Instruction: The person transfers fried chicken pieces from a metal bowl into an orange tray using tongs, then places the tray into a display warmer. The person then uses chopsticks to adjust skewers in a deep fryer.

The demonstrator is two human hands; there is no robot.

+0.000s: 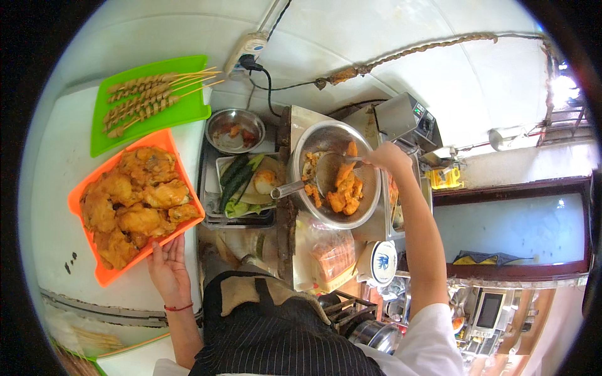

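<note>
My left hand (170,271), palm up with a red cord at the wrist, grips the near edge of an orange tray (196,202). Several browned, fried-looking chicken pieces (135,216) fill that tray. Over a large steel bowl (375,188) on the right, my right hand (390,158) is closed on a metal utensil (359,162), mostly hidden by my fingers and the food. Orange-coated fried pieces (343,194) lie against it in the bowl. A strainer's metal handle (287,190) sticks out over the bowl's left rim.
Behind the orange tray lies a green tray (169,64) with skewers. Between tray and bowl stand a small steel bowl (233,148) and cucumbers (237,182) on a tray. A metal appliance (404,119) is at the back right, a white tub (380,263) nearer me.
</note>
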